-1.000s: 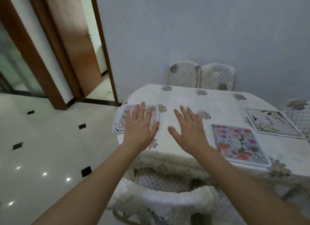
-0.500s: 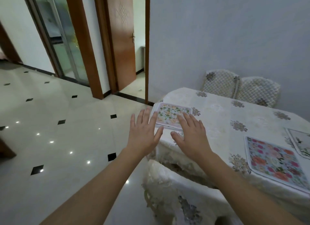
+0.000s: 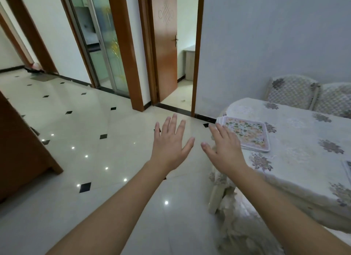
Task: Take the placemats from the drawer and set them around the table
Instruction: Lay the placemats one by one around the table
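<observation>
1. I count two hands: left hand [image 3: 171, 146], right hand [image 3: 224, 150].
2. One stack of placemats [image 3: 247, 134]; number in it unclear.
3. One table [image 3: 303, 140].
4. Two chair backs [image 3: 292, 92] behind it.

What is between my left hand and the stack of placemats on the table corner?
In the head view, your right hand lies between the left hand and the stack of placemats, its fingers overlapping the stack's near edge.
</observation>
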Available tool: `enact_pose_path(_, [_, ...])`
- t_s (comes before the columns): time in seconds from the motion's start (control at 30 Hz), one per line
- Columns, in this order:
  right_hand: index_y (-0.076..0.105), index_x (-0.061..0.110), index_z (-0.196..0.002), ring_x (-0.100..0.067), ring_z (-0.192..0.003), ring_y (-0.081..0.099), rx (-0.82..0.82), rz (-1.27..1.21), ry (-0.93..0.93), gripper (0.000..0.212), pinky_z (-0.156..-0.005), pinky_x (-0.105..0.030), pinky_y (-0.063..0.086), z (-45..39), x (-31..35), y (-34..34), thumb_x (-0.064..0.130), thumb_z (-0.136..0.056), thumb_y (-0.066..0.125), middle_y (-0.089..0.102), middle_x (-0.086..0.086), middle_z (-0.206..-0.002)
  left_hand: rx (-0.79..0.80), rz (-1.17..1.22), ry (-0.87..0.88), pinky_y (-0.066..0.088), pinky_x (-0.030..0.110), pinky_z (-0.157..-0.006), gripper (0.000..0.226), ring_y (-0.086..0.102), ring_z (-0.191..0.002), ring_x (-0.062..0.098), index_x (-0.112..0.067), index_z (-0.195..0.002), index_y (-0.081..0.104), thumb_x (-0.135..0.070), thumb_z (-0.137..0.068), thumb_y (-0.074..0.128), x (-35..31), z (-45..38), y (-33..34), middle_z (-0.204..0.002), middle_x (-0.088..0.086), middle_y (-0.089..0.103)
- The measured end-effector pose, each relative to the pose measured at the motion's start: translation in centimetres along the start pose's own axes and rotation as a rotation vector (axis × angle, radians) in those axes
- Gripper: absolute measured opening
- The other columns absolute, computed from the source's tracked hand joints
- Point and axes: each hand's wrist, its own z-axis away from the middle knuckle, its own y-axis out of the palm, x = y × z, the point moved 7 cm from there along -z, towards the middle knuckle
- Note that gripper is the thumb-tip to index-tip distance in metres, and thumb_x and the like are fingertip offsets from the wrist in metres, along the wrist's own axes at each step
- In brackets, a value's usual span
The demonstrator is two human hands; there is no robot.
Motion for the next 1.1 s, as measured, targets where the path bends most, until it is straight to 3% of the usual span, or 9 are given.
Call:
enact_pose_path(0.4, [0.015,0.027,-0.155,-0.022,-0.15,0.007,0.103,-0.004,-0.051,0.067,-0.119,-0.045,0.005,-9.5,5.5,8.1,0.058,-0.097,0.032,0.012,0.0,-0.163,0.062,-0.032,-0.103,-0.002,0.052,-0.121,0.077,-0.006,-0.151,0.023,-0.028,-0.156,0.008,-0.067,-0.09,0.003,11.3,-3.9,3.9,-0.165,0.003,-0.005])
enact_pose_path(0.7, [0.015,0.028,-0.155,-0.022,-0.15,0.008,0.115,-0.068,-0.094,0.068,-0.122,-0.046,0.008,-23.7,8.5,12.9,0.06,-0.097,0.031,0.011,0.0,-0.163,0.025,-0.136,-0.151,-0.001,0.053,-0.121,0.074,-0.005,-0.151,0.023,-0.028,-0.156,0.009,-0.064,-0.092,0.004,18.5,-15.8,5.2,-0.165,0.003,-0.002])
enact_pose_path(0.87, [0.017,0.028,-0.154,-0.021,-0.15,0.006,0.104,-0.109,-0.119,0.067,-0.122,-0.047,0.009,-30.7,9.3,13.9,0.058,-0.097,0.033,0.012,0.001,-0.163,0.008,-0.171,-0.179,-0.008,0.049,-0.119,0.069,-0.006,-0.151,0.022,-0.029,-0.156,0.009,-0.064,-0.097,0.011,20.8,-21.6,5.9,-0.165,0.002,-0.004])
enact_pose_path(1.1, [0.022,0.028,-0.153,-0.02,-0.15,0.01,0.077,-0.11,-0.077,0.065,-0.121,-0.045,0.01,-37.5,5.6,16.1,0.057,-0.097,0.036,0.017,0.002,-0.162,0.065,-0.131,-0.116,0.0,0.052,-0.121,0.074,-0.004,-0.151,0.023,-0.028,-0.156,0.007,-0.065,-0.093,0.003,21.3,-30.7,9.8,-0.165,0.003,-0.002])
